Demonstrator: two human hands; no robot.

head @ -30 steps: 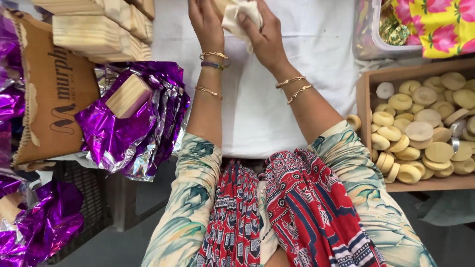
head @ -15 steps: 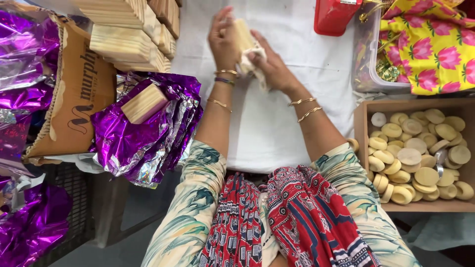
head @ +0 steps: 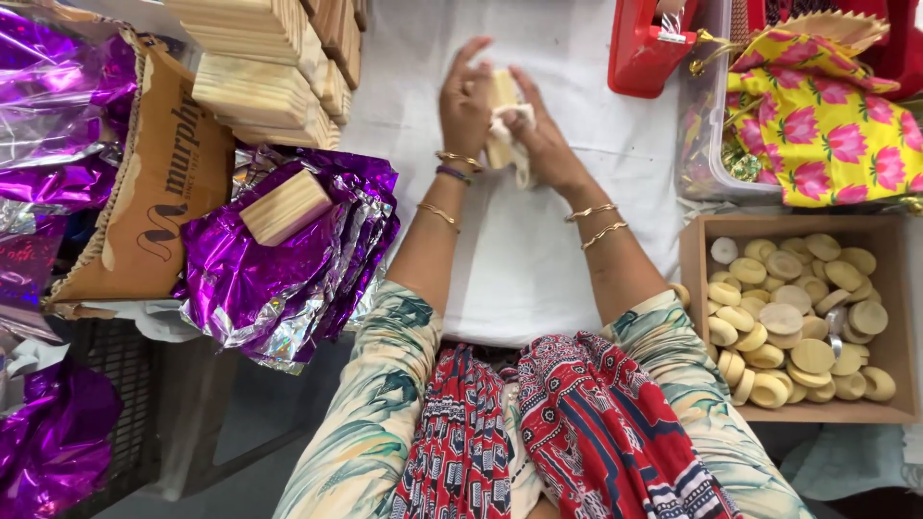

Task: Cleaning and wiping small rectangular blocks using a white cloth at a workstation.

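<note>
My left hand (head: 465,104) holds a small pale wooden block (head: 501,91) upright over the white cloth-covered table (head: 538,259). My right hand (head: 545,139) presses a crumpled white cloth (head: 510,135) against the block's side. Both wrists wear thin gold bangles. The two hands touch each other around the block, and the lower part of the block is hidden by the cloth and fingers.
A stack of purple foil sheets (head: 288,259) lies at left with one wooden block (head: 286,206) on top. Stacked wooden blocks (head: 269,67) stand behind it. A cardboard box (head: 697,288) of round wooden discs (head: 798,317) sits at right, a red tape dispenser (head: 654,48) and yellow floral fabric (head: 817,125) beyond.
Both hands with the block and cloth appear lower in the view than before as the camera tilted. The right hand has shifted the cloth along the block.
</note>
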